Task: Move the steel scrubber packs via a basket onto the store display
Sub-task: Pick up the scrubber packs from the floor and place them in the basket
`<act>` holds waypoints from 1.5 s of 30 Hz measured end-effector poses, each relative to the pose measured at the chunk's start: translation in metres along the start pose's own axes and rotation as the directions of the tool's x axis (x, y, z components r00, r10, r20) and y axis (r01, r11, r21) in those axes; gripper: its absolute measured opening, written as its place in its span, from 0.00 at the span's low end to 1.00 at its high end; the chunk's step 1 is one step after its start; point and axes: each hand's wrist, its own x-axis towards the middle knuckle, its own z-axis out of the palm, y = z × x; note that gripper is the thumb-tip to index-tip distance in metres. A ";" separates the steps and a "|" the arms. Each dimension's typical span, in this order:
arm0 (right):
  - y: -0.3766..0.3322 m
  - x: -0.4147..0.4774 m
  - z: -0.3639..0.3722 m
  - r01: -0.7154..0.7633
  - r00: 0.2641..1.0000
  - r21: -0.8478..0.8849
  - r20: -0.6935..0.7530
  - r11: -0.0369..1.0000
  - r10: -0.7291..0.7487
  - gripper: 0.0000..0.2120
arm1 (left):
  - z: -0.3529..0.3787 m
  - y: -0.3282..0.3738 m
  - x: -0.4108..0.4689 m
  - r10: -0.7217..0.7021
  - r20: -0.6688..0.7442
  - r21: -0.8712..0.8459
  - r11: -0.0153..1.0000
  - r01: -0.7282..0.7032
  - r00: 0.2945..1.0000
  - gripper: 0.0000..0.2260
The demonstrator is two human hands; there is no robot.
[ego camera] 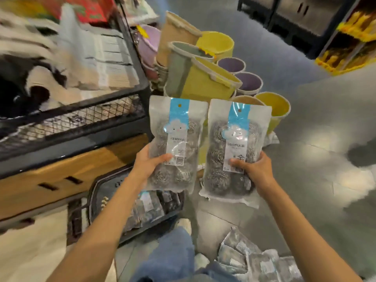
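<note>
My left hand (147, 162) grips a steel scrubber pack (176, 139), clear plastic with a blue header, held upright. My right hand (256, 169) grips a second, matching pack (234, 147) beside it. Both packs hover above the floor, in front of the buckets. Below my left arm a dark basket (97, 192) sits on the floor with several packs (150, 204) inside. A loose heap of more packs (256, 259) lies on the floor at the lower right, near my knees.
A black mesh display bin (81, 117) full of folded cloths stands to the left on a wooden base (67, 169). Stacked yellow, purple and grey buckets (205, 78) crowd the floor ahead. Grey floor stretches to the right; shelving stands at the far right.
</note>
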 end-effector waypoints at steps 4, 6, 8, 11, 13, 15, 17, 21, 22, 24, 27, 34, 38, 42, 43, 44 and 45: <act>-0.006 -0.007 0.055 0.001 0.985 -0.060 0.175 0.998 0.009 0.30 | -0.055 -0.010 -0.029 -0.016 -0.140 -0.103 0.995 0.002 0.990 0.25; -0.010 -0.012 0.080 0.012 0.968 -0.069 0.250 0.998 0.006 0.26 | -0.078 -0.017 -0.040 -0.020 -0.184 -0.151 0.989 -0.008 0.983 0.25; -0.012 -0.017 0.105 0.035 0.949 -0.091 0.315 0.995 -0.004 0.23 | -0.098 -0.024 -0.049 -0.033 -0.251 -0.169 0.986 -0.010 0.967 0.25; -0.012 -0.020 0.140 0.055 0.929 -0.124 0.370 0.991 -0.005 0.22 | -0.128 -0.038 -0.058 -0.072 -0.317 -0.218 0.976 0.001 0.946 0.24; -0.009 -0.022 0.165 0.051 0.916 -0.156 0.402 0.986 0.016 0.22 | -0.149 -0.048 -0.059 -0.091 -0.336 -0.252 0.968 0.003 0.937 0.22; -0.005 -0.021 0.188 0.057 0.903 -0.180 0.429 0.982 0.027 0.22 | -0.167 -0.055 -0.059 -0.098 -0.366 -0.257 0.966 0.001 0.925 0.18; 0.001 -0.019 0.211 0.043 0.898 -0.213 0.436 0.976 0.056 0.22 | -0.184 -0.062 -0.054 -0.108 -0.371 -0.268 0.963 0.005 0.922 0.16; 0.013 -0.012 0.257 -0.003 0.894 -0.299 0.426 0.954 0.136 0.31 | -0.223 -0.078 -0.031 -0.183 -0.354 -0.309 0.948 0.070 0.917 0.17; 0.016 -0.010 0.268 -0.017 0.895 -0.315 0.418 0.949 0.155 0.32 | -0.233 -0.082 -0.024 -0.206 -0.347 -0.314 0.945 0.093 0.915 0.17; 0.024 -0.006 0.289 -0.056 0.896 -0.339 0.397 0.939 0.197 0.28 | -0.252 -0.091 -0.009 -0.249 -0.321 -0.314 0.938 0.146 0.914 0.18; 0.043 0.003 0.318 -0.100 0.907 -0.385 0.343 0.918 0.242 0.28 | -0.277 -0.108 0.016 -0.316 -0.261 -0.294 0.926 0.237 0.912 0.26; 0.119 0.035 0.349 -0.234 0.877 -0.497 0.264 0.836 0.402 0.23 | -0.302 -0.181 0.072 -0.517 -0.225 -0.292 0.845 0.449 0.826 0.21; 0.208 0.071 0.363 -0.324 0.851 -0.565 0.177 0.759 0.494 0.24 | -0.299 -0.256 0.106 -0.615 -0.236 -0.333 0.779 0.532 0.752 0.16; 0.297 0.109 0.373 -0.337 0.851 -0.618 0.123 0.711 0.510 0.24 | -0.299 -0.349 0.144 -0.681 -0.244 -0.283 0.731 0.621 0.691 0.27; 0.318 0.118 0.374 -0.335 0.851 -0.633 0.115 0.698 0.513 0.24 | -0.299 -0.372 0.152 -0.684 -0.251 -0.258 0.729 0.634 0.685 0.35; 0.334 0.127 0.377 -0.337 0.850 -0.646 0.104 0.685 0.516 0.24 | -0.297 -0.390 0.160 -0.686 -0.254 -0.238 0.727 0.644 0.681 0.40; 0.353 0.137 0.378 -0.338 0.850 -0.656 0.095 0.675 0.519 0.25 | -0.295 -0.407 0.169 -0.689 -0.260 -0.238 0.724 0.647 0.676 0.40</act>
